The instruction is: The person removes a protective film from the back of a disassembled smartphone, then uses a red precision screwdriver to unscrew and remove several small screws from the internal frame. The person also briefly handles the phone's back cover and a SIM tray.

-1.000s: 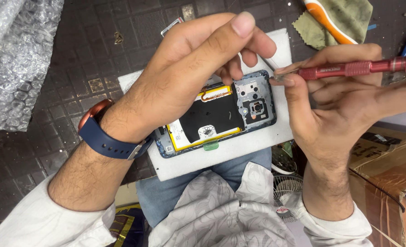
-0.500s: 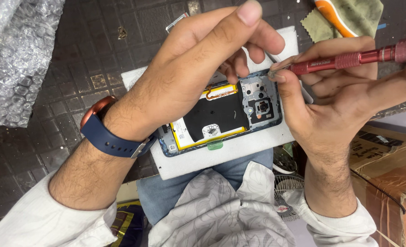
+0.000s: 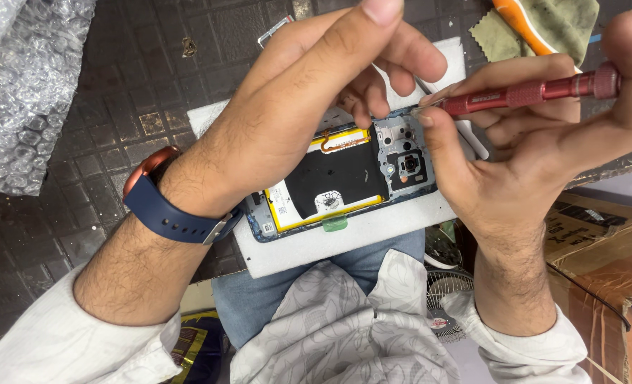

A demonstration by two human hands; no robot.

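While the opened phone point(image 3: 344, 186) lies back-side up on a white foam pad point(image 3: 344, 245) at the edge of the dark tiled bench point(image 3: 95, 178), both hands work over it. The left hand point(image 3: 287, 121) comes in from the lower left and lies across the phone's upper left part, its palm down and its fingers curled loosely, the bent fingertips point(image 3: 362, 107) meeting the phone's upper edge near the metal camera plate point(image 3: 401, 156); the index finger sticks out straight, away from the phone. It grips nothing but steadies the phone. On that wrist sits a watch with a dark blue strap point(image 3: 166, 210).

The right hand point(image 3: 522, 149) is closed around a red screwdriver point(image 3: 529, 91), which lies almost level, with the thumb point(image 3: 440, 146) pressed on the phone's right edge and a fingertip capping the far end of the handle. The driver's tip rests at the top corner of the camera plate.

Inside the phone, a black cover bordered in yellow fills the middle. Bubble wrap point(image 3: 17, 85) lies at the upper left, a greenish cloth point(image 3: 558, 28) with an orange tool point(image 3: 522, 25) at the upper right, and a cardboard box point(image 3: 600, 270) stands at the lower right.
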